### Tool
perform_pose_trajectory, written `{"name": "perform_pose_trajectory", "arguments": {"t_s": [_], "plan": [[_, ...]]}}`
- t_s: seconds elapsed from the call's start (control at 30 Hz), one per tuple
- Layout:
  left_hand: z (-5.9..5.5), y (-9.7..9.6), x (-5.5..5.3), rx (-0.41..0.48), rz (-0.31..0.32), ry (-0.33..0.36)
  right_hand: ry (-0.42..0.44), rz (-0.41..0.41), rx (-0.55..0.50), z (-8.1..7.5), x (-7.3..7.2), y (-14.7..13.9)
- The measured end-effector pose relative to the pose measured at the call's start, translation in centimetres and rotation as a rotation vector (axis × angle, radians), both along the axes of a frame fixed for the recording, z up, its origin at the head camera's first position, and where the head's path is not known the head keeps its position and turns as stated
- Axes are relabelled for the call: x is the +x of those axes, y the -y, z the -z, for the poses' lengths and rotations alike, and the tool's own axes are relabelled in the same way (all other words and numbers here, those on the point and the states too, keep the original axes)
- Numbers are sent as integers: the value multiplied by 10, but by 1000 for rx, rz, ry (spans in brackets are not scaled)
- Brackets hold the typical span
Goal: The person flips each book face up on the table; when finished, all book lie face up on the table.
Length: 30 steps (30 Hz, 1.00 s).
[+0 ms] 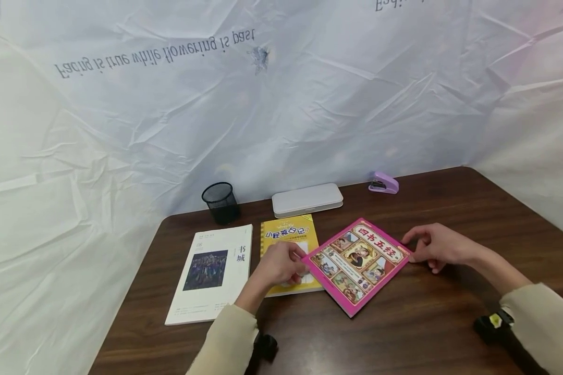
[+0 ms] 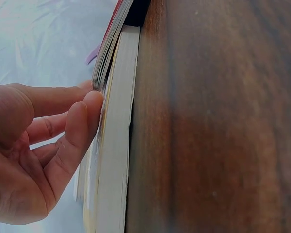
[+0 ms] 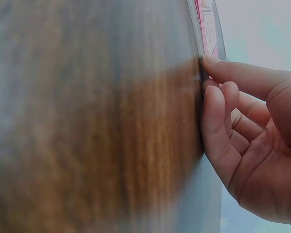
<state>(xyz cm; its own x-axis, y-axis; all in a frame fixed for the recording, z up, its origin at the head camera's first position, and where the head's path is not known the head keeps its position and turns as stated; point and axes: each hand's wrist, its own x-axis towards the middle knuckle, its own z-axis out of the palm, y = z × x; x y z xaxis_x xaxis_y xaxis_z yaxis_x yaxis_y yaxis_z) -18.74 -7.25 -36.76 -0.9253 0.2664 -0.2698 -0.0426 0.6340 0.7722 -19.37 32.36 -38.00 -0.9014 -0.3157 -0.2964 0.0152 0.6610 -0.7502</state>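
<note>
A pink-bordered children's book (image 1: 358,260) lies turned at an angle, its left corner over a yellow book (image 1: 288,227). My left hand (image 1: 281,264) pinches that left corner between thumb and fingertips, above the yellow book. In the left wrist view the pages of the pink-bordered book (image 2: 109,51) slant up from the thick page block of the yellow book (image 2: 119,121). On the other side, my right hand (image 1: 438,246) grips the right corner, its fingers (image 3: 216,109) curled low by the tabletop in the right wrist view.
A white book (image 1: 239,260) lies at the left on the dark wooden table (image 1: 394,333). Along the back stand a black mesh pen holder (image 1: 220,203), a white case (image 1: 307,199) and a purple stapler (image 1: 384,183). White sheeting (image 1: 309,104) hangs behind the table.
</note>
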Motion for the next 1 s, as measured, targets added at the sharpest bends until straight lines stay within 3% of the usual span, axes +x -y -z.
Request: {"name": "perform_pose_trajectory", "arguments": {"t_s": [0.63,1.0], "plan": [[3,4,6,51,72,-1,-25,112,41,3,-7,3],[2,-1,11,48,98,1,-63,120,38,4,-12,6]]}}
